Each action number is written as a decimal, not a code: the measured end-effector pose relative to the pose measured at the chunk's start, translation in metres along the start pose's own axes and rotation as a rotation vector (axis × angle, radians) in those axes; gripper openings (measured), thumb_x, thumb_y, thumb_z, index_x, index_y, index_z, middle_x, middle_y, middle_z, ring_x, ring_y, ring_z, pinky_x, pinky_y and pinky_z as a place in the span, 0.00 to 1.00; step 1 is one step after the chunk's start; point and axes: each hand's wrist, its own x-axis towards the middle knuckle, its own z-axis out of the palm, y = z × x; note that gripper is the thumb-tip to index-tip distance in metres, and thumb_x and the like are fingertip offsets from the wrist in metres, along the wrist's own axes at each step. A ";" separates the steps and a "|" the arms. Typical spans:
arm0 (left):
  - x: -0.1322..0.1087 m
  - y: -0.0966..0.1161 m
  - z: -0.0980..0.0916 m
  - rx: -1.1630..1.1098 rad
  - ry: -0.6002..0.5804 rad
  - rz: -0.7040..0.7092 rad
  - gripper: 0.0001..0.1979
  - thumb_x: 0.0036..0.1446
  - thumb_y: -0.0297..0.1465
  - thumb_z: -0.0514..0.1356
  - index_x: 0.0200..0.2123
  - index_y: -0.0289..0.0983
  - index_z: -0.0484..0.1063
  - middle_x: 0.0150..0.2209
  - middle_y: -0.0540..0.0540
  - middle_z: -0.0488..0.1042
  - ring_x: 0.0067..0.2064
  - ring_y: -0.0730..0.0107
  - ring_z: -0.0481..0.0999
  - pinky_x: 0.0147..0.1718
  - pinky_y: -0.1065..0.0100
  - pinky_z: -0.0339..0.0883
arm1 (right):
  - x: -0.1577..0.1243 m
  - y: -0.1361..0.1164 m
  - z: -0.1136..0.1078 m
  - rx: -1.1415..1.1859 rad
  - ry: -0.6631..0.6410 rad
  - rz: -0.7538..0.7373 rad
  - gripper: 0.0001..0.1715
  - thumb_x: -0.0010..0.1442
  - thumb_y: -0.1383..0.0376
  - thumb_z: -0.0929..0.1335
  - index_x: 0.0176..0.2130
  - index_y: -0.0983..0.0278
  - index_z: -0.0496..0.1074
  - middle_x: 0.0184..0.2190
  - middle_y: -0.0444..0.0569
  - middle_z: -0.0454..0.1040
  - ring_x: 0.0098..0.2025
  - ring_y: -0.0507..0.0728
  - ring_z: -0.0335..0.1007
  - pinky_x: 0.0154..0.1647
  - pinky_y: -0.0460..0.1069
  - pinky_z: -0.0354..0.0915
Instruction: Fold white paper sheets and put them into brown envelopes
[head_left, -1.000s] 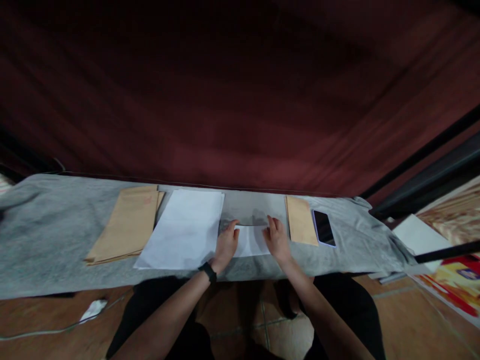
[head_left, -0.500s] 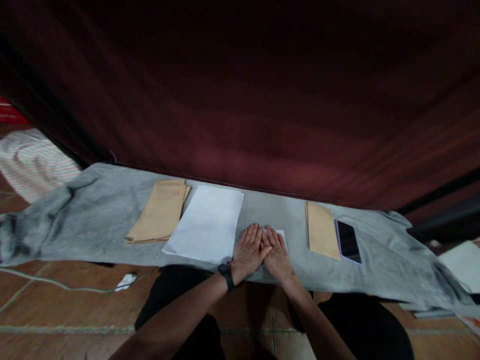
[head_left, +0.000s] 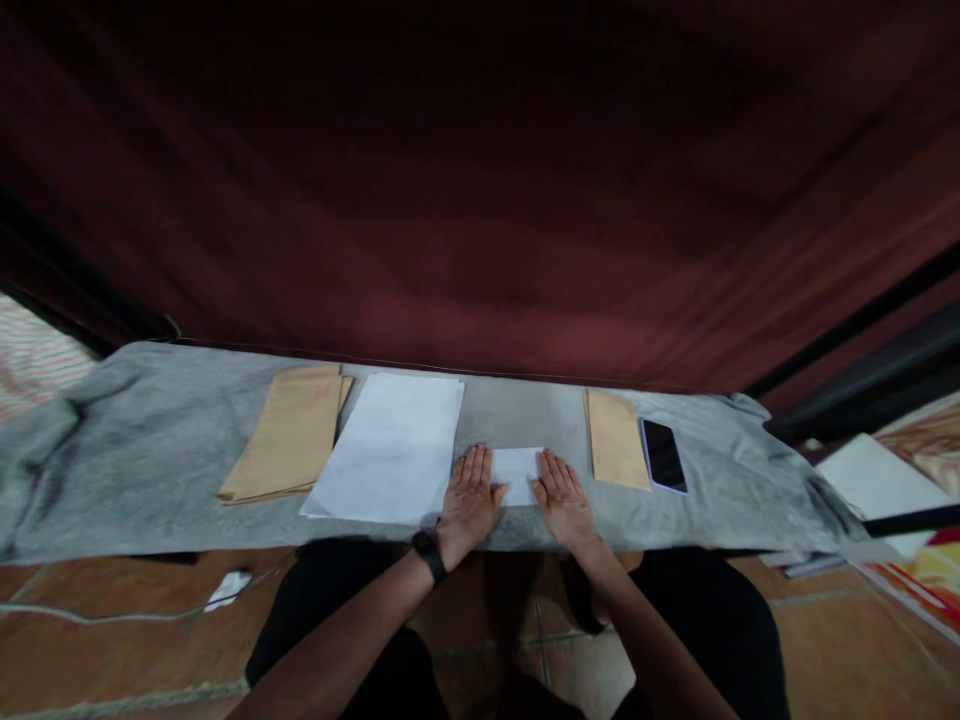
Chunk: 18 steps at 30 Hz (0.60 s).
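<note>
A small folded white sheet [head_left: 514,472] lies on the grey cloth-covered table [head_left: 150,450] near its front edge. My left hand [head_left: 470,500], with a black wristband, lies flat and open on the sheet's left end. My right hand [head_left: 564,502] lies flat and open on its right end. The fingers of both point away from me, and the middle of the sheet shows between them.
A stack of white paper [head_left: 390,445] lies left of my hands, and brown envelopes [head_left: 285,445] further left. To the right are a brown envelope [head_left: 615,438] and a dark phone [head_left: 664,455]. A dark red curtain [head_left: 480,200] hangs behind. A cable [head_left: 90,612] crosses the tiled floor.
My hands were pressed together over the middle of the folded sheet; they have slid apart to its two ends. The camera view has shifted a little.
</note>
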 end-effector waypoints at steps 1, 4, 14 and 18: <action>-0.002 -0.001 0.000 0.006 -0.001 -0.007 0.32 0.67 0.38 0.47 0.69 0.26 0.53 0.69 0.32 0.56 0.71 0.52 0.53 0.67 0.51 0.51 | -0.001 0.001 0.001 0.000 0.004 0.001 0.33 0.74 0.57 0.52 0.70 0.68 0.52 0.70 0.56 0.55 0.71 0.61 0.52 0.69 0.60 0.51; -0.007 -0.005 0.000 0.022 0.006 -0.018 0.32 0.67 0.36 0.47 0.70 0.27 0.52 0.70 0.33 0.55 0.71 0.53 0.53 0.67 0.50 0.51 | -0.002 0.004 0.003 0.001 0.014 -0.007 0.33 0.73 0.56 0.52 0.71 0.68 0.52 0.70 0.56 0.56 0.71 0.62 0.52 0.69 0.61 0.52; -0.014 -0.004 -0.002 0.001 0.096 0.092 0.30 0.67 0.31 0.45 0.70 0.28 0.50 0.70 0.34 0.55 0.72 0.55 0.51 0.68 0.49 0.51 | 0.003 -0.017 -0.005 0.080 0.098 0.042 0.32 0.73 0.60 0.53 0.70 0.70 0.53 0.69 0.60 0.56 0.71 0.64 0.52 0.67 0.63 0.55; -0.017 -0.001 -0.003 -0.013 0.046 0.180 0.29 0.67 0.30 0.45 0.70 0.29 0.51 0.69 0.34 0.58 0.71 0.57 0.54 0.67 0.50 0.52 | 0.015 -0.051 -0.008 0.154 0.013 -0.129 0.30 0.74 0.59 0.52 0.70 0.63 0.55 0.70 0.52 0.56 0.71 0.59 0.51 0.69 0.60 0.54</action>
